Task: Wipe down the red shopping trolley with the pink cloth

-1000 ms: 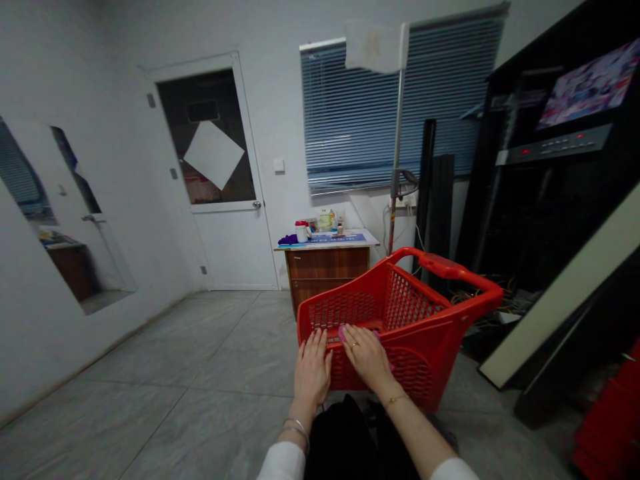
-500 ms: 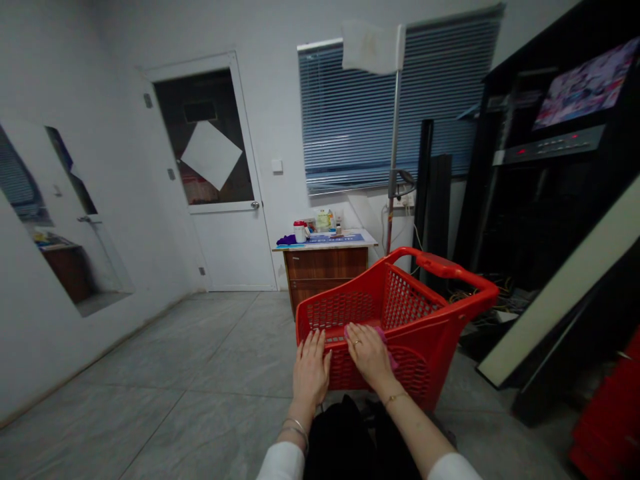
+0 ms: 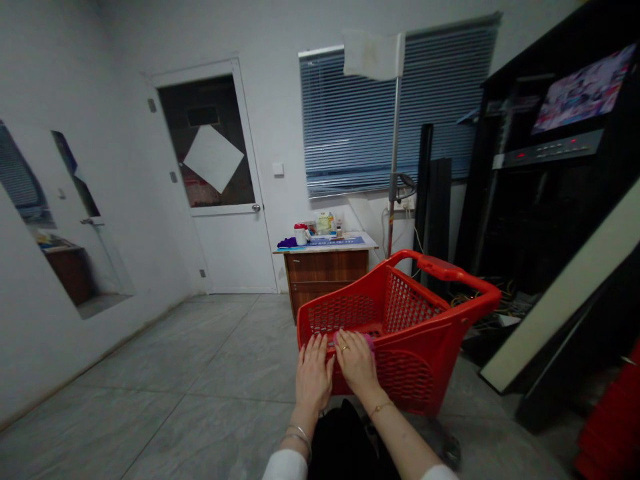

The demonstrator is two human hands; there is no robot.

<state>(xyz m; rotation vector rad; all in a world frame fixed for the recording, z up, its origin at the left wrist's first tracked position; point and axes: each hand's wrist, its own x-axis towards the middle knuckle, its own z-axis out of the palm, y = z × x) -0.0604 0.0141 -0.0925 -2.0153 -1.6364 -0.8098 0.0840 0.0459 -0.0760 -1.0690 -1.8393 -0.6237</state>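
A red plastic shopping cart (image 3: 407,373) with perforated sides stands in front of me, its handle toward the right. My left hand (image 3: 314,373) lies on the rim near the cart's left corner, fingers stretched out over the edge, thumb apart. Close beside it, my right hand (image 3: 356,360) presses a pink cloth (image 3: 370,341) onto the same near rim. Most of the cloth is hidden under the fingers and palm; a bit shows past the hand's right side.
Behind the cart, a brown wooden cabinet (image 3: 327,267) carries a white jar with a red lid (image 3: 300,234) and small bottles. A metal pole (image 3: 395,133) rises behind it. Black racks (image 3: 530,173) and a leaning pale panel (image 3: 560,287) stand at right. A white door (image 3: 235,253) is at the back.
My right hand and the pink cloth have slid left along the rim, nearer my left hand. My left hand stays at about the same place on the cart.
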